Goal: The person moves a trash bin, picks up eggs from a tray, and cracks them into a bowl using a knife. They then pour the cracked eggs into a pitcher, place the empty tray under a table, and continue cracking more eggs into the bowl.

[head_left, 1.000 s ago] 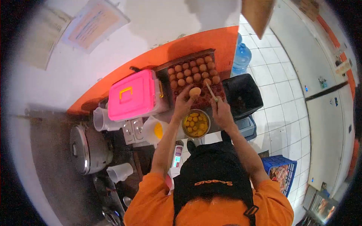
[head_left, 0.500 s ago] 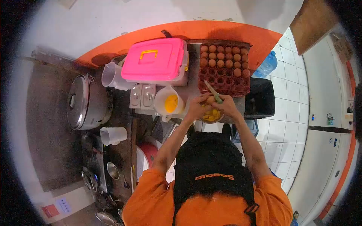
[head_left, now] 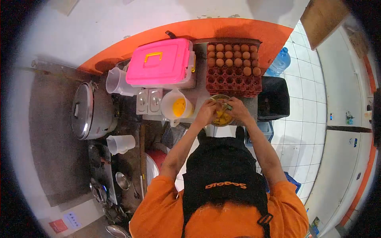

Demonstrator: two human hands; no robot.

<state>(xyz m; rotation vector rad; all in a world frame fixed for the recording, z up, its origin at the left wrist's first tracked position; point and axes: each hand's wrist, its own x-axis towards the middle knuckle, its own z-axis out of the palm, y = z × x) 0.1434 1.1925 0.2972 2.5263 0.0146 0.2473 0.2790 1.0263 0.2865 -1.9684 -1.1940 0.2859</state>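
Note:
My left hand is closed around an egg, mostly hidden by the fingers, above a round bowl. My right hand grips a knife with a greenish handle, its fingers close against the egg too. Yellow egg content shows between and just below the hands. More yolks lie in the bowl. Behind it, a dark red egg tray holds rows of brown eggs, with bare cups in its near part. Left of the bowl stands a white plastic jug with yellow egg inside.
A pink-lidded box stands at the back beside two small metal containers. On the right is a black bin, with a blue water bottle behind it. A large lidded pot and another jug stand at left.
The knife's blade has swung down from pointing up over the tray. The whole egg seen between my hands is now covered by fingers, and yellow content shows beneath.

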